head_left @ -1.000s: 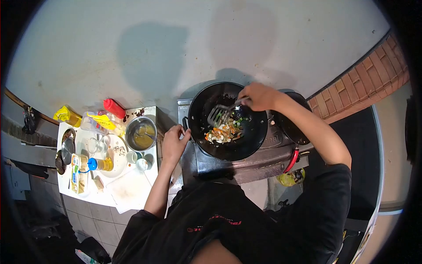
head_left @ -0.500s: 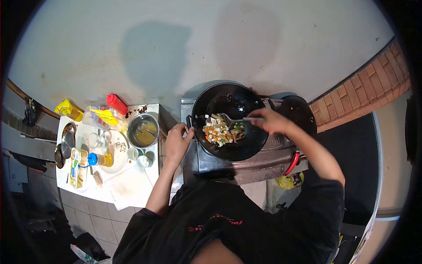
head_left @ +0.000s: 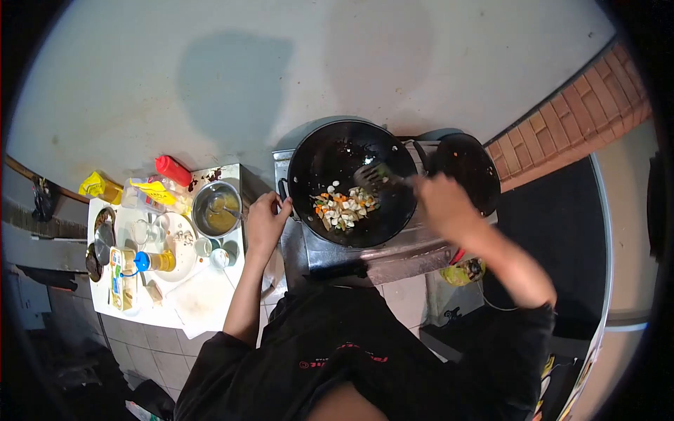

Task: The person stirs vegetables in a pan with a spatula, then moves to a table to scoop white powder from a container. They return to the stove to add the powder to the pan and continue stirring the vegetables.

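A black wok (head_left: 319, 151) stands on the stove, with diced white cubes, orange bits and green pieces of food (head_left: 345, 209) in its near half. My left hand (head_left: 264, 221) is closed on the wok's side handle (head_left: 283, 188) at the left rim. In my closed right hand (head_left: 442, 200), over the right rim, is the handle of a slotted spatula (head_left: 371, 177). The spatula's blurred head is above the wok's middle, apart from most of the food, with a green bit on or behind it.
A second black pan (head_left: 463, 165) sits on the stove (head_left: 330, 256) at right. On the white table (head_left: 203, 305) at left are a steel bowl (head_left: 216, 210) with yellowish liquid, a plate (head_left: 181, 266), a blue-capped bottle (head_left: 156, 262), a red bottle (head_left: 173, 170) and small jars.
The spatula has come up off the food, and my right hand has moved right and nearer to me. My left hand still holds the wok handle. The whole view has shifted slightly.
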Demonstrator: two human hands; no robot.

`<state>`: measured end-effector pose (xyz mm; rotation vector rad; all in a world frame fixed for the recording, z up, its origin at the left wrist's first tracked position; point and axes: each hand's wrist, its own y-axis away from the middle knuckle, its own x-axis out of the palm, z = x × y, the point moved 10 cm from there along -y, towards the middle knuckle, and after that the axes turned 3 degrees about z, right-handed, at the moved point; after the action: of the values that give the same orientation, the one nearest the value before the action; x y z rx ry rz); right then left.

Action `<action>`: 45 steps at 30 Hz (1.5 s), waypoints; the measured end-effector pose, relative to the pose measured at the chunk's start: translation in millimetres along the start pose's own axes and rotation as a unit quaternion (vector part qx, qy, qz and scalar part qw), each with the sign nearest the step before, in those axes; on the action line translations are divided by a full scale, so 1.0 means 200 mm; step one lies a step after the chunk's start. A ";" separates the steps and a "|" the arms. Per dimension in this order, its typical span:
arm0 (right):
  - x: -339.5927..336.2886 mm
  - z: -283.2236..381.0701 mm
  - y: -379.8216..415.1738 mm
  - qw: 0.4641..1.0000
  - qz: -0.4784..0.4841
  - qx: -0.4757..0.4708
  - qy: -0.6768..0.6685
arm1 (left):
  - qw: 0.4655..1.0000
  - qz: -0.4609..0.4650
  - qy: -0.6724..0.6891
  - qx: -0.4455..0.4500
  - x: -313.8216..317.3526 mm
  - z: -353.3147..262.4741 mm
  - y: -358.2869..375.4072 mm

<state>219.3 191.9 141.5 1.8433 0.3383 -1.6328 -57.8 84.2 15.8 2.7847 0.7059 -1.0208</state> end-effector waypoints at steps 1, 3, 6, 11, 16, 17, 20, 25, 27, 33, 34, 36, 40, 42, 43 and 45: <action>-0.10 -0.01 -0.08 1.000 -0.017 0.001 0.025 | 1.000 -0.012 0.005 0.013 0.00 0.00 0.00; -0.23 -0.02 -0.27 0.998 -0.013 0.002 0.062 | 1.000 -0.012 -0.002 0.018 0.00 -0.01 0.00; -0.23 0.00 -0.56 0.986 0.097 0.023 0.131 | 1.000 -0.015 -0.009 0.009 -0.01 -0.01 0.01; 0.39 -0.19 -0.85 0.913 0.398 0.072 0.062 | 1.000 -0.015 -0.014 -0.015 0.01 0.00 0.02; 0.52 -0.23 -0.62 0.856 0.355 0.074 -0.369 | 0.999 -0.048 -0.005 0.010 -0.03 -0.04 0.05; 0.51 -0.21 -0.55 0.845 0.321 0.056 -0.425 | 0.999 -0.042 -0.012 0.011 -0.03 -0.05 0.05; 0.48 -0.14 -0.35 0.863 0.205 0.023 -0.462 | 0.999 -0.043 -0.020 0.009 -0.03 -0.06 0.05; 0.33 0.09 0.03 0.958 -0.087 -0.126 -0.241 | 0.999 -0.029 -0.015 0.008 -0.03 -0.04 0.04; 0.34 0.19 0.22 0.968 -0.093 -0.091 -0.216 | 0.999 -0.028 -0.018 0.004 -0.03 -0.03 0.04; 0.47 0.22 0.39 0.972 -0.096 -0.007 -0.214 | 0.999 -0.042 -0.003 0.007 -0.02 -0.05 0.04; 0.46 0.21 0.42 0.972 -0.094 -0.007 -0.215 | 0.999 -0.041 -0.004 0.006 -0.02 -0.05 0.04; 0.40 0.16 0.50 0.965 -0.084 0.036 -0.246 | 0.999 -0.027 -0.018 -0.007 -0.02 -0.04 0.04; 0.46 0.22 0.59 0.977 -0.053 0.041 -0.203 | 0.999 -0.013 -0.029 -0.010 -0.01 -0.03 0.03; 0.54 0.28 0.53 0.976 -0.075 0.024 -0.204 | 0.999 -0.029 -0.019 0.006 -0.02 -0.05 0.05; 0.58 0.27 0.46 0.973 -0.105 0.027 -0.202 | 0.999 -0.026 -0.019 0.008 -0.01 -0.04 0.05; 0.58 0.22 0.36 0.967 -0.107 0.050 -0.225 | 0.999 -0.032 0.002 0.002 0.00 -0.01 0.04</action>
<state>248.4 85.2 49.8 1.4838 0.2635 -2.1918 -53.2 76.6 16.0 2.7839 0.7999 -1.0297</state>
